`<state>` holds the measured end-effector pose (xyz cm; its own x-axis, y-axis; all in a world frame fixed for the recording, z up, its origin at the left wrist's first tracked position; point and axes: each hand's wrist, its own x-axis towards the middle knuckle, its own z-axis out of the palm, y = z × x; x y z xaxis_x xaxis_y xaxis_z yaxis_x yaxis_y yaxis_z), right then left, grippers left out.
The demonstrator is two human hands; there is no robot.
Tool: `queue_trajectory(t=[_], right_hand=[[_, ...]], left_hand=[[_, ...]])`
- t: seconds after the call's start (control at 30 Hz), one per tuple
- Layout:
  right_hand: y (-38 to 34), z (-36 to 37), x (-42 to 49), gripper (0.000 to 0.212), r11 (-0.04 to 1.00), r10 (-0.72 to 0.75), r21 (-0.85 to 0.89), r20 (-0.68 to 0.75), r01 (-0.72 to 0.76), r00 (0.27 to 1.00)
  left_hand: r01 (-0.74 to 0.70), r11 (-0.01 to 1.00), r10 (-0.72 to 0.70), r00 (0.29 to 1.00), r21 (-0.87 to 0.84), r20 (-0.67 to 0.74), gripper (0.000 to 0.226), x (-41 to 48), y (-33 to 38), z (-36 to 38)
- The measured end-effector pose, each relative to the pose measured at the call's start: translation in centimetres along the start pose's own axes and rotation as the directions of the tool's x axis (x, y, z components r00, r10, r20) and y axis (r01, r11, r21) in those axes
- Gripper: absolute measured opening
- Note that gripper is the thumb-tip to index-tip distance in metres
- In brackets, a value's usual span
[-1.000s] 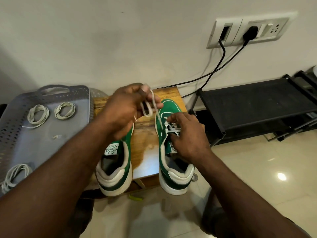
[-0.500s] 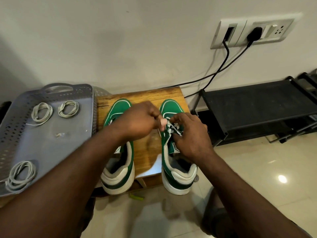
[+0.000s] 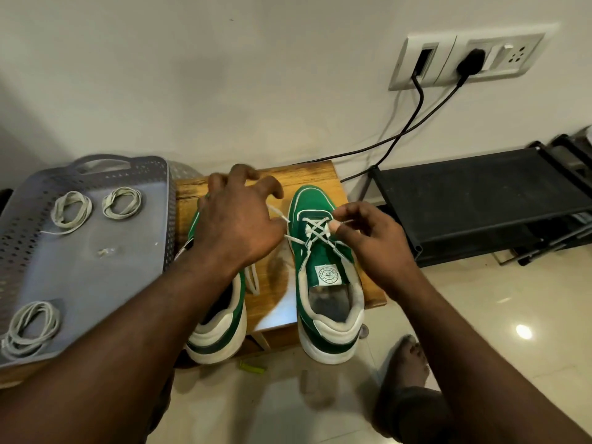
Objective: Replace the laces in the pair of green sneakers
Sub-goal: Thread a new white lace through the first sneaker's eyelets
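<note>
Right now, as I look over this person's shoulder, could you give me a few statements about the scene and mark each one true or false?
1. Three coils of lace lie in the grey tray. True.
2. The right hand pinches a lace at the right sneaker. True.
3. Both shoes stand on the floor. False: the sneakers stand on the wooden stool.
4. Nothing is plugged in at the wall. False: two black cables are plugged into the wall socket.
</note>
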<state>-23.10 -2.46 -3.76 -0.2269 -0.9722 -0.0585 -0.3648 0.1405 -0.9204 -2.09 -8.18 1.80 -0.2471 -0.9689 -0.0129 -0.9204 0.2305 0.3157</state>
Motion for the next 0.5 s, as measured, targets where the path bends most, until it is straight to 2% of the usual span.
queue_trajectory(t=[0.07, 0.17, 0.27, 0.37, 0.5], right_hand=[[0.2, -1.4, 0.2, 0.01, 0.996, 0.044, -0.079, 0.021, -0.042, 0.999], [0.9, -1.7, 0.2, 0.024, 0.95, 0.083, -0.309, 0.127, -0.04, 0.988], [1.1, -1.2, 0.1, 0.023, 0.943, 0.085, -0.332, 0.185, -0.02, 0.979], [1.1, -1.0, 0.6, 0.018, 0.927, 0.054, -0.373, 0.224, 0.034, 0.973], [1.1, -1.1, 0.8, 0.016, 0.909, -0.009, -0.408, 0.177, 0.082, 0.984]], left_hand=[[-0.089, 0.995, 0.09, 0.996, 0.054, -0.004, 0.031, -0.3, 0.6, 0.2], [-0.104, 0.993, 0.094, 0.983, 0.056, 0.156, 0.024, -0.5, 1.6, 1.5], [-0.045, 0.999, 0.037, 0.964, 0.025, 0.262, 0.02, -0.4, 2.0, 2.3], [-0.027, 1.0, 0.026, 0.96, -0.003, 0.28, 0.013, -0.2, 1.9, 2.7], [-0.017, 0.997, 0.039, 0.959, -0.082, 0.282, 0.01, -0.1, 1.6, 3.0]])
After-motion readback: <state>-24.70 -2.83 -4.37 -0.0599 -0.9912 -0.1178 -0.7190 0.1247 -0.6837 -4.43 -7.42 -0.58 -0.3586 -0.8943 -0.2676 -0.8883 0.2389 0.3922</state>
